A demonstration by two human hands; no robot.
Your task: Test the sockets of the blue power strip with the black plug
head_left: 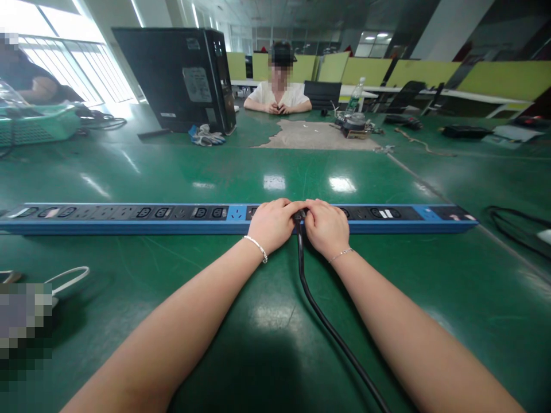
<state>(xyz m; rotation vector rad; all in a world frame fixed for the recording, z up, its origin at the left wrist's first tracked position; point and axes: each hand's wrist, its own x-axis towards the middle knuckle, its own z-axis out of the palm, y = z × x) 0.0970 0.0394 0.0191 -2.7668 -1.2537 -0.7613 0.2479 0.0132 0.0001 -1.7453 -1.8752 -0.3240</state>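
Across the green table lies a long blue power strip (215,228) with a row of black and blue sockets. Near its middle, my left hand (274,222) and my right hand (326,226) meet around the plug (298,216) of a black power cord (321,312). Fingers of both hands are closed about the plug, which sits at the strip's face. They hide most of the plug and the socket under it, so I cannot tell how far in it is. From there the cord runs down toward the lower right.
Beyond the strip stand a black computer case (167,74), gloves (206,136) and a plastic bottle (355,94). A person (278,94) sits opposite; another (30,74) is at far left by a green basket (38,126). A black cable (512,226) lies at right.
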